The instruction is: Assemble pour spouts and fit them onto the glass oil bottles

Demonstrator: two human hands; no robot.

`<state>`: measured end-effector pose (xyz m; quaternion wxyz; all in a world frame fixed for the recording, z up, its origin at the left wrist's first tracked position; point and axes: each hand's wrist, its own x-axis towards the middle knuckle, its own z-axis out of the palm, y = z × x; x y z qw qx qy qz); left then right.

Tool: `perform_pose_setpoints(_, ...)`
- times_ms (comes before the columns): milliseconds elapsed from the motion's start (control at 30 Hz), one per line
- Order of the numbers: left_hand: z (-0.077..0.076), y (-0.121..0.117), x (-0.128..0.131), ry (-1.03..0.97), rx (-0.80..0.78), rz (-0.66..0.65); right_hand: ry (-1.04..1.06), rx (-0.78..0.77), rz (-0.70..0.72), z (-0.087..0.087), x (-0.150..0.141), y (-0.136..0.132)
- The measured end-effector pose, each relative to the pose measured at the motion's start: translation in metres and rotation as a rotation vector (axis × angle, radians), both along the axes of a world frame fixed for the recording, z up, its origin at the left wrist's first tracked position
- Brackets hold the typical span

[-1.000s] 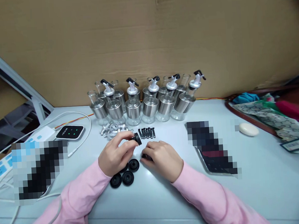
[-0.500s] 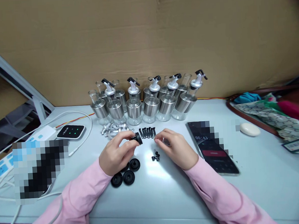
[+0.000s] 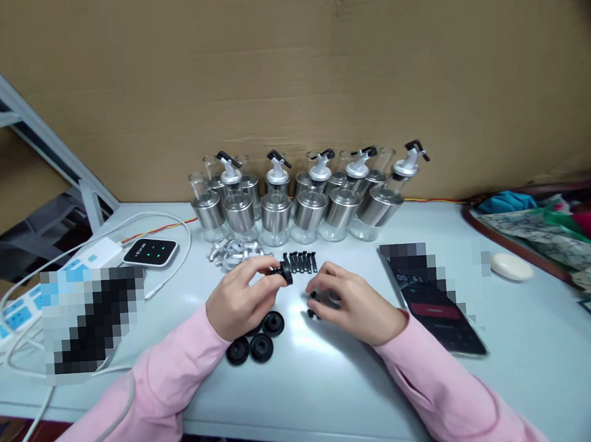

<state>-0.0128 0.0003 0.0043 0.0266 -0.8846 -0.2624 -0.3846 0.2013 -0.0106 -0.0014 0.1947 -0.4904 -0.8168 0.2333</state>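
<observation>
My left hand [image 3: 242,292] pinches a black ribbed bottle stopper [image 3: 287,273] between thumb and fingers, its wide round flange facing right. My right hand [image 3: 353,301] is low over a small group of black plastic caps [image 3: 312,313], partly hiding them. Its thumb and forefinger are apart, with a tiny black piece showing between them; no grip on it can be made out. Below my left hand lie several round black stoppers [image 3: 261,347]. Behind the hands, slim black levers [image 3: 303,262] lie in a row beside a pile of silver pourer spouts [image 3: 235,253].
Glass bottles with steel sleeves [image 3: 276,214] stand in rows at the back, several topped with pourers. A phone [image 3: 433,299] lies to the right, near a white oval object [image 3: 511,266]. A power strip [image 3: 54,289], white cables and a small black-faced device [image 3: 150,252] occupy the left.
My right hand has come down and nearer, over the small black caps, with thumb and forefinger spread. The left hand still holds the stopper. The whole view has shifted slightly.
</observation>
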Motion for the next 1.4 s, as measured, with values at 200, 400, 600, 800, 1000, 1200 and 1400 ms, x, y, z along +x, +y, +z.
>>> perform_pose_setpoints(200, -0.002, 0.002, -0.001, 0.016, 0.004, -0.005, -0.128, 0.053, 0.098, 0.006, 0.001, -0.006)
perform_pose_setpoints(400, -0.001, 0.002, -0.001, 0.021, 0.008, -0.007, -0.187, 0.023, 0.099, 0.003, -0.003, -0.005)
perform_pose_setpoints(600, 0.0, 0.001, 0.0, 0.027, 0.021, -0.004, -0.067, 0.088, -0.046, 0.003, 0.003, 0.001)
perform_pose_setpoints(800, -0.002, 0.002, -0.001, 0.025, 0.011, -0.016, -0.196, -0.055, -0.242, 0.0, 0.01, 0.007)
perform_pose_setpoints(1000, -0.001, 0.002, -0.001, 0.032, 0.011, -0.009, -0.173, -0.048, -0.189, -0.002, 0.006, 0.005)
perform_pose_setpoints(1200, -0.001, 0.002, -0.001, 0.044, -0.002, -0.025, -0.128, -0.011, -0.168, -0.007, 0.002, 0.005)
perform_pose_setpoints(1400, -0.001, 0.003, 0.0, 0.049, -0.01, -0.032, -0.073, -0.045, -0.104, -0.008, -0.002, 0.002)
